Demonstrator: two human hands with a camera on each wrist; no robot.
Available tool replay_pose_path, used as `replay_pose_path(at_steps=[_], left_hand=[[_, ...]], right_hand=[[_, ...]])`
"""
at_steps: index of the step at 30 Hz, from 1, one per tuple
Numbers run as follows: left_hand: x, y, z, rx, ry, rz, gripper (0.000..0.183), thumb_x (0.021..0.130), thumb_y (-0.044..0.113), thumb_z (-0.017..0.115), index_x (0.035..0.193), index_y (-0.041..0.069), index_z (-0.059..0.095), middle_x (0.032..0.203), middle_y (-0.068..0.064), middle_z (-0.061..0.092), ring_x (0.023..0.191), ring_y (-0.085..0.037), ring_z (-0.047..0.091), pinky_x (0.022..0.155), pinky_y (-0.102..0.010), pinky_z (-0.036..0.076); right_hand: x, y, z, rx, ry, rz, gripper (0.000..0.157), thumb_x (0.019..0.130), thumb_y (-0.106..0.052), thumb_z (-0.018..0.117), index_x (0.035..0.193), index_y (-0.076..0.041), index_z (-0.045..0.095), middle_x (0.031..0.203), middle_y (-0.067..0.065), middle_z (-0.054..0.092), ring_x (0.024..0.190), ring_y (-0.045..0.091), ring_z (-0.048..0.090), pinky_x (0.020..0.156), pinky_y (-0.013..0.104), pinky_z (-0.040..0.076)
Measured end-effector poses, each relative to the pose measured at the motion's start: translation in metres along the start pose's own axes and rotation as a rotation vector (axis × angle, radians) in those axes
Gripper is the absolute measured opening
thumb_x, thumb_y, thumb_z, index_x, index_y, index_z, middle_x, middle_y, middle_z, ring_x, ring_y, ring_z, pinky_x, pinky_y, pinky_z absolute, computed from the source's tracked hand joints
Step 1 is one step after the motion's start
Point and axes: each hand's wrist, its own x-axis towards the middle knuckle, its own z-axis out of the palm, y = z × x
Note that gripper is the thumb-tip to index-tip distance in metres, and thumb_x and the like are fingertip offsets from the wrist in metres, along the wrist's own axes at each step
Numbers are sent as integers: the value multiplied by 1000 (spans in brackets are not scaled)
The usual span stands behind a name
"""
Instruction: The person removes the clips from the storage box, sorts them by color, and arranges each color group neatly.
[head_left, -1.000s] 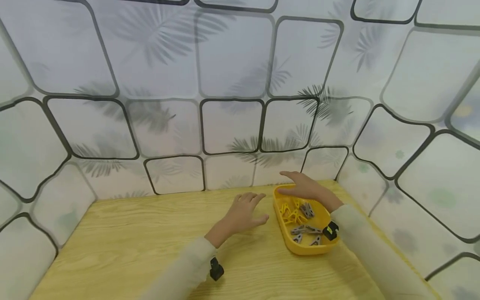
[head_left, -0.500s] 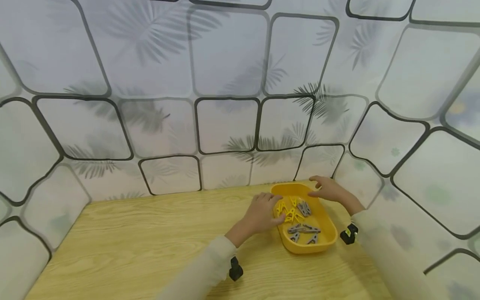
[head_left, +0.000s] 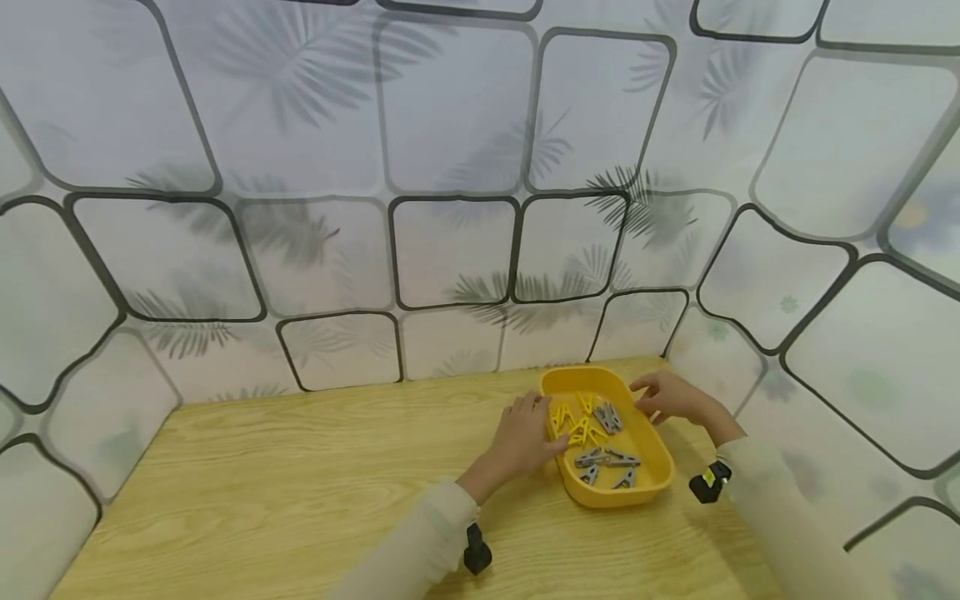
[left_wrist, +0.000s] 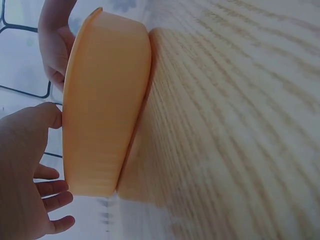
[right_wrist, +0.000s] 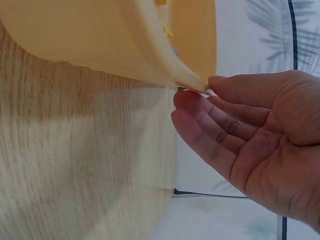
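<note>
A yellow plastic basket (head_left: 611, 497) stands on the table, holding several yellow and grey clothespins (head_left: 588, 432). At its left side is my left hand (head_left: 522, 435). In the left wrist view that hand's thumb (left_wrist: 49, 116) touches the rim, while the other fingers stay spread and nearly straight beside the wall. Across the basket, my right hand (head_left: 675, 398) pinches the right rim. The right wrist view shows this thumb (right_wrist: 240, 90) on the rim and the fingertips curled beneath it.
The wood-grain table (head_left: 300, 483) extends to the left and front. A patterned curtain-like wall (head_left: 337, 250) rises behind the table, and another panel (head_left: 862, 375) stands close along the right side by my right arm.
My left hand has moved right to the basket's left rim. My right hand has passed from above the basket to its right rim and now pinches it. The basket's contents look unchanged.
</note>
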Motion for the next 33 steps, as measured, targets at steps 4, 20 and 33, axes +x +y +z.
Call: replay_pose_path(at_steps=[4,20,33], left_hand=[[-2,-3,1,-69,4,-13,65,99,42,60,147,-1,49,137,-17,59,126,-32,57,102,-49,50],[-11,-38,3,-223,40,-32,65,99,39,62,149,0,46,143,-17,55,131,-33,54,105,-47,50],[-30,-78,-18,-216,105,-30,64,97,35,66,146,-3,50,142,-20,55,130,-37,55,104,-51,49]], right_hand=[[1,5,1,66,-7,1,52,102,-9,57,142,20,42,107,25,71,89,28,73,75,43,62],[17,0,20,189,-13,-25,56,101,-11,59,146,17,39,108,22,68,93,25,70,79,45,61],[53,-25,46,229,-32,-70,55,103,-10,55,149,14,37,113,25,66,96,19,68,82,42,61]])
